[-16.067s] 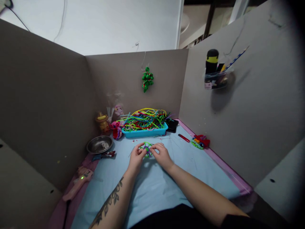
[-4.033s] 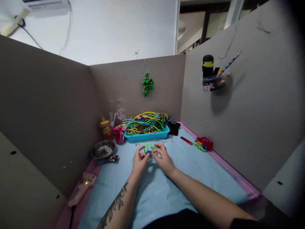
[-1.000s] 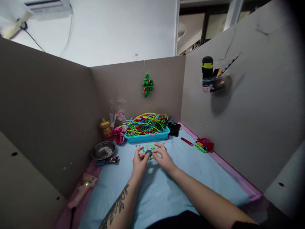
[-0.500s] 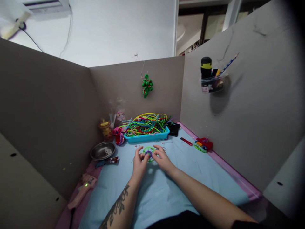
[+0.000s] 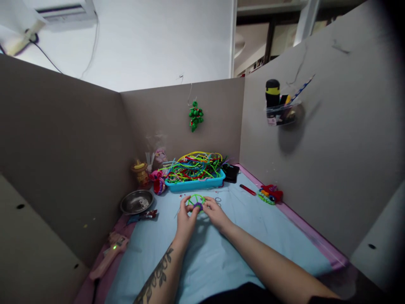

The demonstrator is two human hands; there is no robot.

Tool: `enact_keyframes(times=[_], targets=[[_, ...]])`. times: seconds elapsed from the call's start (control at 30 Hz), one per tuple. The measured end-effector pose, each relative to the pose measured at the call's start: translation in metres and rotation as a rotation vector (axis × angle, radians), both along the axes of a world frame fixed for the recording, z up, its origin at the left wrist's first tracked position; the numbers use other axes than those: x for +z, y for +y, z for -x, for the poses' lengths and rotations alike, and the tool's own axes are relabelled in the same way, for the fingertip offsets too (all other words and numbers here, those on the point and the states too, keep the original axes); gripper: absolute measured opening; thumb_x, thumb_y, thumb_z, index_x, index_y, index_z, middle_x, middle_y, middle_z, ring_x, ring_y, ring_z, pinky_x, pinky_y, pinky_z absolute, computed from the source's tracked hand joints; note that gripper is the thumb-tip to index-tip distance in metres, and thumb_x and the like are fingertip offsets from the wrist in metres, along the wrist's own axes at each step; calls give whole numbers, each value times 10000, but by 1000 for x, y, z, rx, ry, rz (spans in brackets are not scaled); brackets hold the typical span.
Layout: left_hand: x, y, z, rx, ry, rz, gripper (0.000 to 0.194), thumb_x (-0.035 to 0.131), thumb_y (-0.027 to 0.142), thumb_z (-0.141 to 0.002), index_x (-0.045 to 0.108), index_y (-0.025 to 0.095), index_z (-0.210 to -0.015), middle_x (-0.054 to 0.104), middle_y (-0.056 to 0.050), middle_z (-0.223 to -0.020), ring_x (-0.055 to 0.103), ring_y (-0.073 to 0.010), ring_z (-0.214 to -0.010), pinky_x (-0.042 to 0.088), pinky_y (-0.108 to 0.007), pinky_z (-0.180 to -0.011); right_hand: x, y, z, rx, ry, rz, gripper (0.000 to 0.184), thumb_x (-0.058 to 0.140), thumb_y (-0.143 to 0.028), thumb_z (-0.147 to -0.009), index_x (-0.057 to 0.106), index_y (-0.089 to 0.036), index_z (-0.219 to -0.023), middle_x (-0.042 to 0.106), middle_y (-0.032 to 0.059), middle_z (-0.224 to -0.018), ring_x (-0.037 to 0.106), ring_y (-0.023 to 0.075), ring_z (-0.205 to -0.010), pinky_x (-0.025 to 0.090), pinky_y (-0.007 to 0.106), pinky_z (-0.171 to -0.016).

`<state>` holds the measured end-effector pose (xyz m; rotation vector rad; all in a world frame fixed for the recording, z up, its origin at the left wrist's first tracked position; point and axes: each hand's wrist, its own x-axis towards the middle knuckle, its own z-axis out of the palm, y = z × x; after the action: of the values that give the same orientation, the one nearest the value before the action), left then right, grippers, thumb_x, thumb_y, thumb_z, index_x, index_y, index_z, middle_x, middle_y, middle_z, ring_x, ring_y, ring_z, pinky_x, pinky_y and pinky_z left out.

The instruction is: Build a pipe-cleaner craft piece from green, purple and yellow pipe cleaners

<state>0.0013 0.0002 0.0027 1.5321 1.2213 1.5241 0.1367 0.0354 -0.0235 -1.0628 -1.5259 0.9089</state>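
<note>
Between my two hands, just above the blue table cover, is a pipe-cleaner wheel (image 5: 198,205) with a purple centre and a bright green ring with spokes. My left hand (image 5: 187,213) pinches its left side, thumb against the purple middle and index finger up by the green rim. On the opposite side my right hand (image 5: 214,210) grips it with thumb and bent fingers. The fingers partly hide the lower rim. A pair of scissors (image 5: 218,200) lies flat just beyond my right hand.
Behind the hands stands a blue tray (image 5: 196,185) heaped with colourful pipe cleaners (image 5: 199,165). To the left are a metal bowl (image 5: 136,202) and a pink glue gun (image 5: 109,257). A red cutter (image 5: 247,189) and a red crafted piece (image 5: 271,194) lie right. Grey panels enclose the table.
The pipe-cleaner wheel has tilted between my fingers, its green spokes now showing more above the purple centre. My right fingers have closed in toward it. The view has shifted slightly.
</note>
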Motion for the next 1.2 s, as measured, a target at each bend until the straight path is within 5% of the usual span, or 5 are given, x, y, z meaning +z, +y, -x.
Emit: enact_keyframes(times=[0.43, 0.73, 1.0, 1.2], targets=[[-1, -2, 1, 21, 88, -27, 453, 586, 299, -748, 445, 183, -1163, 632, -15, -756, 609, -164, -741, 441, -283, -717, 14, -10, 2, 259, 234, 59, 357, 536, -497, -782, 693, -192, -879, 578, 82, -1135, 492, 246, -1123, 325, 411, -1000], [0, -2, -1, 20, 41, 3, 448, 589, 308, -745, 441, 179, -1147, 621, -2, -717, 604, -154, -697, 447, -273, -681, 14, -9, -2, 141, 118, 30, 406, 533, -551, -753, 629, -166, -666, 559, 106, -1094, 489, 260, -1105, 315, 428, -986], [-3, 0, -2, -32, -14, 36, 486, 601, 303, -739, 419, 173, -1170, 594, 25, -657, 580, -134, -653, 436, -260, -667, 17, -14, -4, -33, -108, -140, 171, 530, -295, -771, 557, -180, -646, 451, 97, -1215, 414, 226, -1166, 270, 385, -1010], [-2, 2, -2, -91, -106, 84, 597, 605, 343, -737, 351, 171, -1249, 554, 52, -611, 536, -107, -577, 406, -226, -607, 17, -13, -4, -111, -134, -167, 148, 532, -261, -755, 570, -188, -633, 454, 85, -1204, 404, 220, -1160, 269, 377, -1010]])
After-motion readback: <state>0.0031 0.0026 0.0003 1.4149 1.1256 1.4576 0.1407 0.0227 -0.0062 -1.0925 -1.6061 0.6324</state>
